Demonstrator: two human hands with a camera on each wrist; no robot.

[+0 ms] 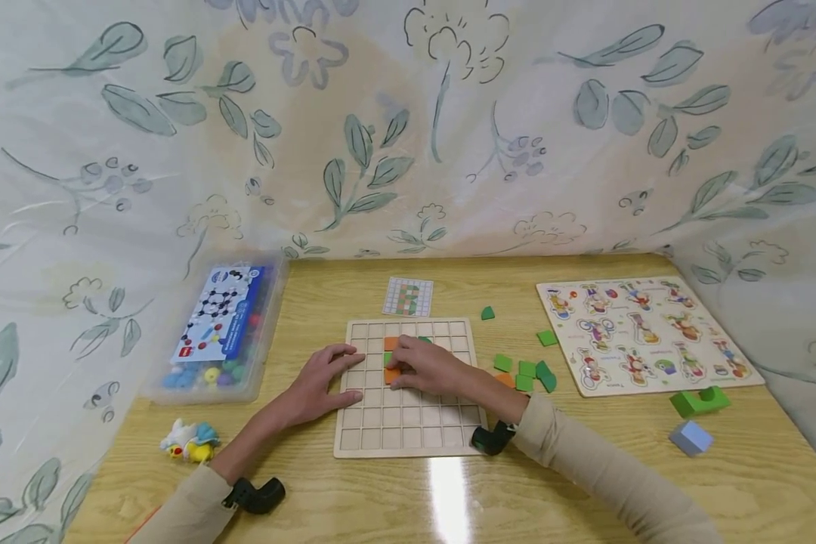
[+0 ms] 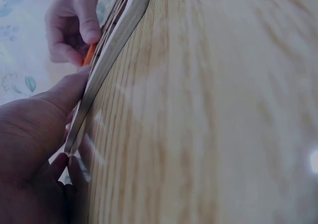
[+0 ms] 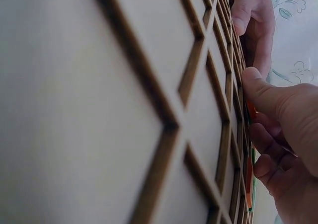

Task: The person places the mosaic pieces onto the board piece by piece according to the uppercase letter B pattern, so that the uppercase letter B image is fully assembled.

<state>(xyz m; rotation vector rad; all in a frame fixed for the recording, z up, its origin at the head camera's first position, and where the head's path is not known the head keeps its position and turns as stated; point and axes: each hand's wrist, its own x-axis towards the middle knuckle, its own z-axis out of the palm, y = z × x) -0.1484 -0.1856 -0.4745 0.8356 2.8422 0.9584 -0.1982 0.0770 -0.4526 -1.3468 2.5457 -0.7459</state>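
Note:
A wooden grid board (image 1: 370, 440) lies flat in the middle of the table. My left hand (image 1: 319, 385) rests at its left edge, thumb and fingers spread and relaxed. Over the board's upper middle, my right hand (image 1: 427, 368) pinches an orange tile (image 1: 392, 375) between thumb and fingers; the left wrist view shows this orange tile (image 2: 90, 54) at the fingertips. Just above it are a green tile (image 1: 387, 358) and another orange tile (image 1: 391, 343) in the cells. A dark green piece (image 1: 425, 339) shows behind the right hand, which hides the cells beneath it.
Behind the board lies a pattern card (image 1: 408, 297). Loose green tiles (image 1: 502, 363) and other pieces lie right of the board. Further right are a picture puzzle board (image 1: 619, 332), a green block (image 1: 699, 402) and a blue block (image 1: 691, 438). A plastic box (image 1: 248, 387) and small toys (image 1: 190, 441) stand left.

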